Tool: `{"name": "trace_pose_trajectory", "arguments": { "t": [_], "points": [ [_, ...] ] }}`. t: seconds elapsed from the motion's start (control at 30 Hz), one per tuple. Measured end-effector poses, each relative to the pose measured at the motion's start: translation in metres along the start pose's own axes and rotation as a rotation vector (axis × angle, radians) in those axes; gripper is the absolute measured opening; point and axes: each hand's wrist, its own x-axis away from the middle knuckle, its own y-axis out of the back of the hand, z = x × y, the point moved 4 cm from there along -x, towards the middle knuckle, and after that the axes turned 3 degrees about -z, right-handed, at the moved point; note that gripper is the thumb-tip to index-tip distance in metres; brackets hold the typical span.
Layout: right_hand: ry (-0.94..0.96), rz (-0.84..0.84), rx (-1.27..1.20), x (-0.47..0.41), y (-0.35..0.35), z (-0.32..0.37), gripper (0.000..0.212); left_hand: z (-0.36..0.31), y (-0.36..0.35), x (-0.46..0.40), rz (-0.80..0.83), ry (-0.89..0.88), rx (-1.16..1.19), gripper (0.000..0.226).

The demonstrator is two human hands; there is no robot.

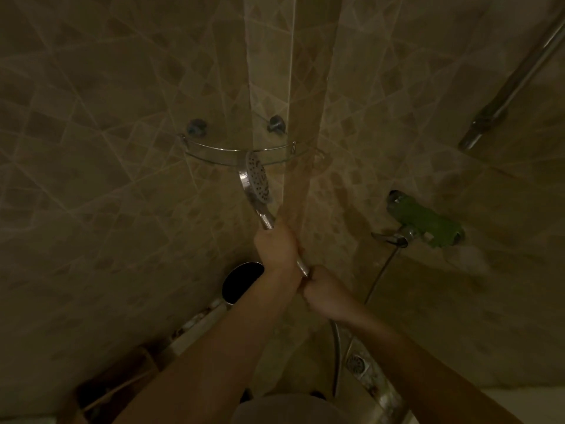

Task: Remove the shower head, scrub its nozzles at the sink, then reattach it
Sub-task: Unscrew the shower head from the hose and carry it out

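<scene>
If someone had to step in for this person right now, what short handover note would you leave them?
Left hand: gripping the shower head by its handle, nozzle face turned right, in front of the corner shelf.
Right hand: curled round the handle's lower end, where the hose joins.
The hose runs from there to the tap on the right wall.
Done: head is off its wall holder and in hand.
Left: whether the hose is unscrewed cannot be told; then scrub the nozzles at the sink and reattach.
</scene>
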Motion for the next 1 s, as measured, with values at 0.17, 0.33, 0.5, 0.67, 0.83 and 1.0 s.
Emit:
{"name": "trace_pose_trajectory", "arguments": {
  "t": [0.17, 0.33, 0.5, 0.67, 0.83, 1.0],
  "points": [
    [0.051, 0.048, -0.166, 0.007, 0.005, 0.000, 0.014, 0.003, -0.002, 0.003, 0.241, -0.096, -0.055, 0.016],
    [-0.136, 0.427, -0.547, 0.012, 0.010, 0.002, 0.037, -0.012, -0.020, 0.006, 0.748, 0.313, 0.235, 0.012],
    [-0.127, 0.343, -0.521, 0.004, 0.022, -0.001, 0.032, -0.007, -0.040, 0.011, 0.601, 0.244, 0.068, 0.046],
    [0.144, -0.169, -0.002, -0.005, 0.040, 0.000, 0.013, 0.003, -0.050, 0.011, 0.133, 0.030, -0.004, 0.039],
    [0.056, 0.079, -0.314, -0.005, 0.054, 0.005, 0.036, -0.020, -0.063, 0.010, 0.721, 0.258, 0.183, 0.026],
    [-0.149, 0.420, -0.472, -0.009, 0.056, 0.023, 0.045, -0.043, -0.085, 0.005, 0.855, 0.330, 0.260, 0.020]
  ]
}}
